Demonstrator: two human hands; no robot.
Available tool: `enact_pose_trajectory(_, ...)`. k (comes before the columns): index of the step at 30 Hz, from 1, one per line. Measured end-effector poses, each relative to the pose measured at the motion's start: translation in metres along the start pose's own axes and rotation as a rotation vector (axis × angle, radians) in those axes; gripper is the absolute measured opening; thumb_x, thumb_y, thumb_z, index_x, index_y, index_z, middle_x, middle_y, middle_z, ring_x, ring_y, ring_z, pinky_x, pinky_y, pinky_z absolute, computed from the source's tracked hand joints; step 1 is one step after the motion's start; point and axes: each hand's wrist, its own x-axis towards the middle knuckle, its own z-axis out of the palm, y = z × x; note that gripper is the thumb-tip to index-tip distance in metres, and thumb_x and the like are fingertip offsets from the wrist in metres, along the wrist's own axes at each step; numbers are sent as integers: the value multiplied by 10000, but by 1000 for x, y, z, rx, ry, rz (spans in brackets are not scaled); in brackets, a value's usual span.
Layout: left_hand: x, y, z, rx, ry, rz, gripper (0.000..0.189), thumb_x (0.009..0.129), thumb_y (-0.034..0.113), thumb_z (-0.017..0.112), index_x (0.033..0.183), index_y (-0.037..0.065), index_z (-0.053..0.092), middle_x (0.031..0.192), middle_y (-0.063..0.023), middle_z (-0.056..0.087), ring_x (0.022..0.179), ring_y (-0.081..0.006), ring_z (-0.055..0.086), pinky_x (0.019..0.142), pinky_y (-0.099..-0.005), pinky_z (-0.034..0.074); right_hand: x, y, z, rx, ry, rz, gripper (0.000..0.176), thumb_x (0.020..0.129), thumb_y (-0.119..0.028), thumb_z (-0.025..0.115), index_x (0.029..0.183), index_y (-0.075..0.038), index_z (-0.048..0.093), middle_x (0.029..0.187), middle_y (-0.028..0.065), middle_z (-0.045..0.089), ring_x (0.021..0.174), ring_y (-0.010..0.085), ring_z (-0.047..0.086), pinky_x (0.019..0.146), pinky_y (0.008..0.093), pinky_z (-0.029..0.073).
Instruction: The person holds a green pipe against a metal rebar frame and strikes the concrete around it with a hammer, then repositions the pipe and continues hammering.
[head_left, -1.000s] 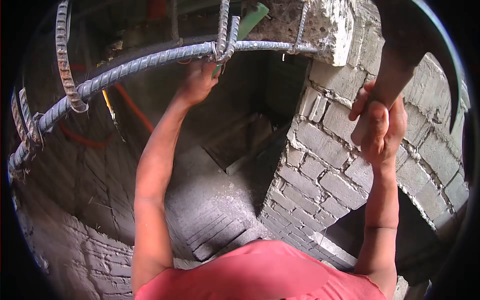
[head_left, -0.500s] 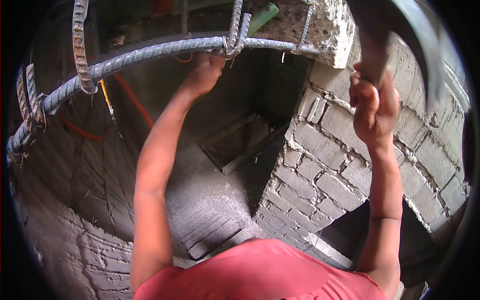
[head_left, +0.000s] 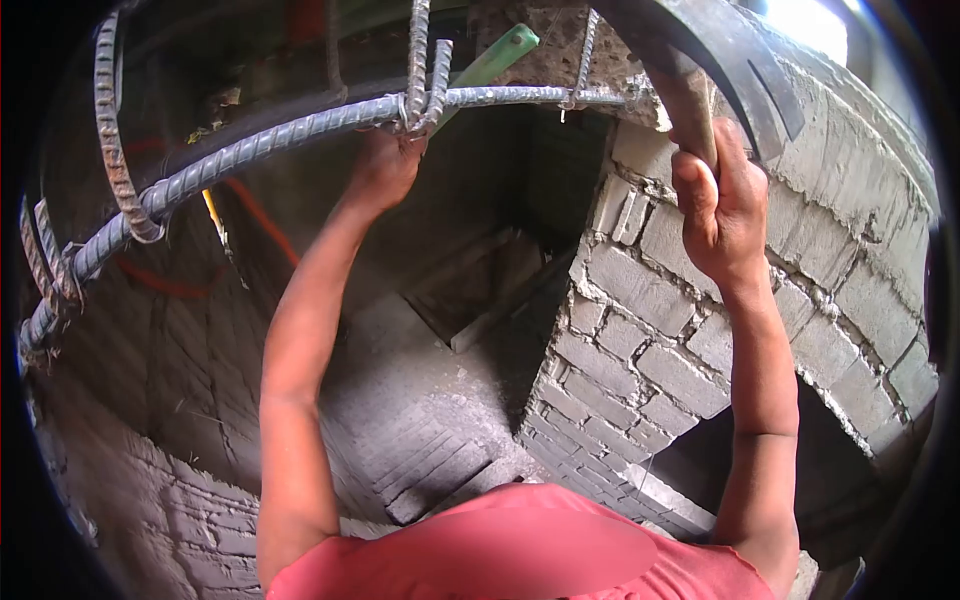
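Note:
My right hand [head_left: 730, 205] is wrapped round the wooden handle of a claw hammer [head_left: 692, 118], raised at the upper right. The dark hammer head has its claw towards the right; its other end is cut off by the top of the view. My left hand [head_left: 385, 175] is closed just below the ribbed rebar [head_left: 270, 150], partly hidden behind it. From that hand a green bar [head_left: 490, 62] slants up to the right past the rebar, with a rounded end. Its lower part is hidden by the hand and the rebar, so its kind cannot be told.
Upright rebar pieces [head_left: 112, 130] are tied to the long bar. A grey block wall [head_left: 650, 260] rises on the right, with rough concrete [head_left: 545, 45] at the top. An orange hose [head_left: 262, 220] hangs at left. Far below lies a dusty floor [head_left: 400, 350].
The hammer and my right hand have moved left and slightly down. My left hand and the green bar appear further left and lower, along with a small shift of the whole view.

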Motion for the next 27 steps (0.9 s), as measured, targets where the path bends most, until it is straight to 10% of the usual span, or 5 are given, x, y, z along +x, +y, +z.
enact_pose_trajectory(10, 3, 33, -9, 108, 48, 127, 552, 981, 590, 457, 809, 71, 533, 650, 35, 447, 599, -114, 434, 546, -340, 366, 16, -22, -4, 94, 123, 4, 530, 1020, -472, 443, 1122, 34, 567, 722, 3, 544, 531, 44, 462, 483, 215, 357)
enact_pose_trajectory(15, 0, 33, -17, 503, -65, -3, 578, 1007, 555, 409, 828, 23, 545, 631, -109, 507, 585, -296, 485, 573, -424, 386, -8, 18, 23, 48, -21, -27, 364, 1020, -330, 471, 1045, 8, 603, 724, 102, 582, 553, 166, 542, 520, 309, 428)
enact_pose_trajectory(20, -2, 43, -16, 452, -111, -40, 447, 1032, 432, 404, 1148, 64, 628, 1107, -271, 627, 1094, -449, 567, 843, -477, 474, -12, 5, 19, -67, -5, 4, 297, 989, -291, 513, 1047, -16, 608, 678, 184, 547, 573, 378, 571, 552, 405, 455)
enact_pose_trajectory(24, -2, 41, -15, 543, 11, 95, 299, 991, 291, 530, 1175, 69, 612, 1056, -242, 654, 1029, -444, 596, 801, -494, 487, -4, -30, 8, 315, 237, 53, 395, 1003, -365, 475, 839, -11, 534, 650, 36, 510, 536, 112, 487, 493, 262, 382)
enact_pose_trajectory(27, -6, 59, -14, 483, 53, 104, 285, 989, 305, 537, 1090, 58, 636, 970, -220, 664, 957, -444, 613, 749, -485, 484, -9, -4, 12, 263, 145, -43, 357, 1011, -333, 478, 806, -44, 521, 653, 35, 513, 544, 144, 498, 493, 291, 387)
